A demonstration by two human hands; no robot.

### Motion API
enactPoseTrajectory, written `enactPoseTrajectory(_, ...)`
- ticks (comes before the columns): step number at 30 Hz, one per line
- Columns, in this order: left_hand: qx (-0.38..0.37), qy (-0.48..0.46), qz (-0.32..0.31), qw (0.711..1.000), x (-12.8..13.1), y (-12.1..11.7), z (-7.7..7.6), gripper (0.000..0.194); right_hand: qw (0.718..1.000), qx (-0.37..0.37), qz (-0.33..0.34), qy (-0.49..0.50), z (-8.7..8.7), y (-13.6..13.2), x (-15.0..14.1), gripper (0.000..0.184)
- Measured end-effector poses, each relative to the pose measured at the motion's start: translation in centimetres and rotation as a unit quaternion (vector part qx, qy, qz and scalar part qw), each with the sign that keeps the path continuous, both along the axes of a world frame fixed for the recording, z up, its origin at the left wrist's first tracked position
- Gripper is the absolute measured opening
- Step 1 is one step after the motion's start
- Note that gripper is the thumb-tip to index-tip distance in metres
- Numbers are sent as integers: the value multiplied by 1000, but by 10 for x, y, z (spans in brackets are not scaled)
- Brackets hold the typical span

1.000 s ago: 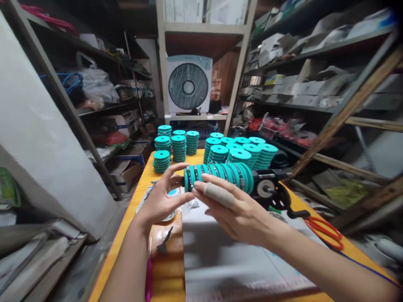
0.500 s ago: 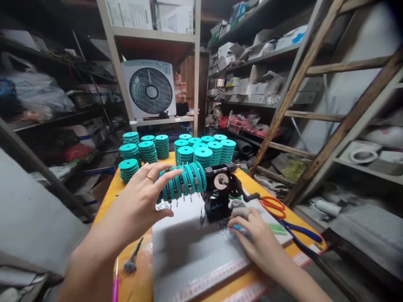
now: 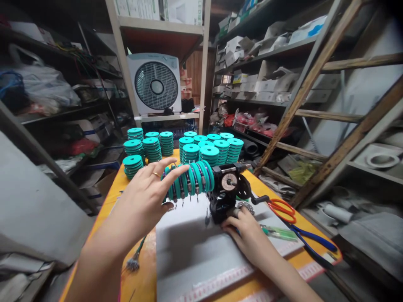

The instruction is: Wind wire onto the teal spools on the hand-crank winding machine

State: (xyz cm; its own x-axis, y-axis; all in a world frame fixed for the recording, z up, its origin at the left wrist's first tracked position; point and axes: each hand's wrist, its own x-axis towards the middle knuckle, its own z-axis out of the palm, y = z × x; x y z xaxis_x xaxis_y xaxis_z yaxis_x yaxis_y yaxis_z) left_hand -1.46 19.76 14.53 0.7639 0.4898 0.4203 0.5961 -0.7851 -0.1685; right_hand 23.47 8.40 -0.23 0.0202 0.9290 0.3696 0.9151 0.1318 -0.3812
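Note:
A black hand-crank winder [image 3: 225, 193] stands on a grey mat [image 3: 195, 251]. A row of teal spools [image 3: 189, 182] sits on its shaft, with small weights hanging below. My left hand [image 3: 147, 193] is open, its fingers spread and resting on the left end of that row. My right hand [image 3: 244, 226] lies low on the mat against the winder's base, fingers curled; what they hold is hidden. One finger wears a bandage.
Stacks of teal spools [image 3: 204, 149] fill the far end of the orange table [image 3: 141, 277]. Orange-handled scissors [image 3: 283, 207], blue-handled pliers [image 3: 315, 241] and a green packet [image 3: 278, 233] lie to the right. A fan [image 3: 156, 84], cluttered shelves and a wooden ladder [image 3: 315, 84] surround the table.
My right hand left the spool row and dropped to the mat beside the winder's base. My left hand stayed on the spools. The view swung to the right.

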Motion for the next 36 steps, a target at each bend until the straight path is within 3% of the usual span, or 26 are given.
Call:
enactPoseTrajectory(4,10,-13,2,1000,2,0,0,76,1000,-7,-5,-3,-1,-3,-4,16)
enactPoseTrajectory(7,-26,-17,1,999,2,0,7,74,999,-2,-19,42,3,-9,-8,14)
enactPoseTrajectory(11,-159,-15,-20,987,1,6,25,81,996,28,-24,78,10,-19,-9,12)
enactPoseTrajectory(14,-263,-21,-45,963,1,16,35,86,991,90,-20,92,18,-24,-7,8)
enactPoseTrajectory(17,-319,-39,-70,944,-2,29,39,83,981,160,-8,109,35,-21,-7,5)
enactPoseTrajectory(21,-354,-48,-82,931,-7,33,42,76,958,244,42,147,74,-1,-17,10)
enactPoseTrajectory(23,-323,-25,-61,944,-5,26,44,77,948,266,87,154,93,13,-24,10)
enactPoseTrajectory(25,-244,8,-40,969,2,17,42,86,945,263,115,156,106,27,-29,9)
enactPoseTrajectory(29,-96,46,-30,994,21,3,28,106,937,250,116,212,117,46,-31,5)
enactPoseTrajectory(32,-65,34,-32,997,28,2,18,97,923,256,118,262,118,51,-31,2)
enactPoseTrajectory(36,-53,27,-36,998,27,5,18,83,913,251,132,293,122,54,-35,6)
